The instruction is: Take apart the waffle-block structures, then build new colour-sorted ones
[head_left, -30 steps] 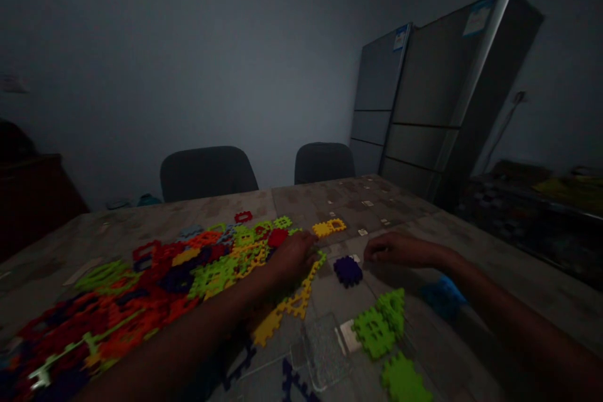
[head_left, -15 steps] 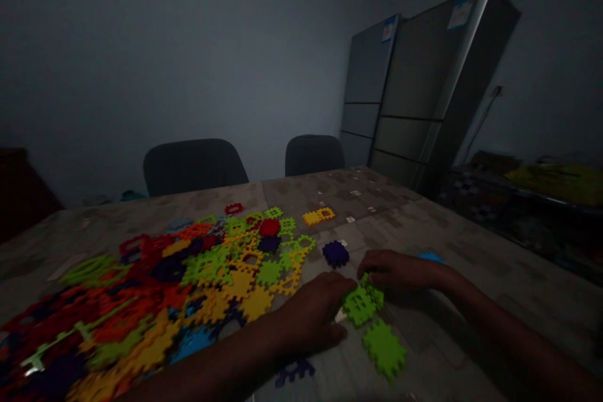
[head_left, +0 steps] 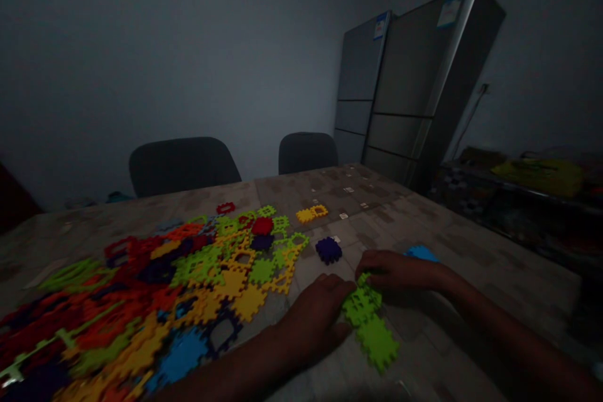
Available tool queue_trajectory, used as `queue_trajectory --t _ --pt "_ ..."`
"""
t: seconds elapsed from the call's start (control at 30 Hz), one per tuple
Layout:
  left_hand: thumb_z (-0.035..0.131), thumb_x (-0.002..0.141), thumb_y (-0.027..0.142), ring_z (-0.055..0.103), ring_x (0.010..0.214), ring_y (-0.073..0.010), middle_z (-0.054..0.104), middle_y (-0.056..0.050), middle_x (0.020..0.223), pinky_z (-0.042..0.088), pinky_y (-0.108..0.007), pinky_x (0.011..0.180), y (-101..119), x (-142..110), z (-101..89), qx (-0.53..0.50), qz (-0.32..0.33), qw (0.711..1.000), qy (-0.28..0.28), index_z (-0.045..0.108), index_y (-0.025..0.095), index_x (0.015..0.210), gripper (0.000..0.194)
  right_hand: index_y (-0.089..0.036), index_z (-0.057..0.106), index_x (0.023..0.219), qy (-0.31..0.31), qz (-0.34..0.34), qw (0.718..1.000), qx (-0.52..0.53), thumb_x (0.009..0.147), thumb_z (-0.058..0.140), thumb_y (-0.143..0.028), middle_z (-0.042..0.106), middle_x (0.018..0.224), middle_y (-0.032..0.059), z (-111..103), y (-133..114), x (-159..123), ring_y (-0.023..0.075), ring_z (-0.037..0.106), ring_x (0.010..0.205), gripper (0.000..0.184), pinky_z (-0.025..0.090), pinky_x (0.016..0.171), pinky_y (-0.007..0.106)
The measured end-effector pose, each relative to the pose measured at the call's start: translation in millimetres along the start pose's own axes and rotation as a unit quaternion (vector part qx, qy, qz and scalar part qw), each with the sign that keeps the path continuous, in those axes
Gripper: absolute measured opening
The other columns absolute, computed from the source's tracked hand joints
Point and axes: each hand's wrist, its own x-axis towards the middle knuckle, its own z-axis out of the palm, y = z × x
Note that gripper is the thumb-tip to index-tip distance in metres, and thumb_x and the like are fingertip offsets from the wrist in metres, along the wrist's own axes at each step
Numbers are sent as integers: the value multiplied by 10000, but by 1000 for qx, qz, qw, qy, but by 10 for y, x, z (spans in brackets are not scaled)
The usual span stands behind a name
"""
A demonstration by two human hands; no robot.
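My left hand (head_left: 320, 308) is closed at the left edge of a light green windowed interlocking tile (head_left: 360, 306), thumb and fingers against it. My right hand (head_left: 393, 269) has its fingers curled over the far end of the green tiles, its fingertips partly hidden. A solid green toothed tile (head_left: 377, 340) lies against the near edge of the windowed one, in line with it. Just beyond the hands sits a dark purple tile (head_left: 328, 250). Behind my right wrist a blue tile (head_left: 422, 254) shows in part.
A large heap of red, orange, yellow, green and blue tiles (head_left: 188, 270) spreads over the left of the patterned table (head_left: 400, 213). Two joined yellow tiles (head_left: 311, 213) lie farther back. Behind the table stand two dark chairs (head_left: 183, 166) and a grey fridge (head_left: 405, 88).
The solid green tile was slightly apart from the windowed one and now meets its edge. Both hands stay at the green tiles. The whole view has shifted slightly.
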Motion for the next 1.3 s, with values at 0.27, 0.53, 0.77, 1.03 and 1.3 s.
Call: queue_trajectory --t 0.27,0.53,0.77,1.03,1.3 --pt "698 797 152 538 1192 -280 616 -83 1307 421 -424 1070 24 -19 83 1 5 1000 7 545 222 1361 588 -155 704 1129 -4 3 1000 6 955 523 -208 683 1106 120 -8 -76 -98 223 645 1042 257 493 968 351" --pt "690 805 168 519 1246 -280 584 -82 1375 391 -434 1117 24 -61 178 -20 14 1000 7 482 249 1423 657 -177 707 1110 4 3 1000 19 970 514 -258 696 1095 109 13 -113 -193 224 650 1032 252 498 949 356" --pt "618 815 150 482 1338 -280 539 -118 1456 355 -463 1172 -47 -183 200 -47 -25 998 35 434 211 1461 675 -169 692 1114 76 11 996 33 976 462 -293 729 1111 115 -73 -35 -246 240 670 1015 296 507 924 364" --pt "553 842 145 488 1348 -282 545 -128 1464 366 -489 1170 -83 -286 240 -46 -48 997 50 458 207 1453 621 -185 709 1089 103 19 994 7 897 477 -176 749 1101 111 -156 -7 -70 237 680 1001 301 509 921 366" --pt "565 822 133 496 1344 -277 563 -117 1453 362 -496 1176 -99 -284 267 -53 -56 995 59 482 214 1428 617 -201 717 1072 150 6 988 25 950 442 -269 763 1059 103 -151 -87 -237 247 698 960 309 521 868 352"
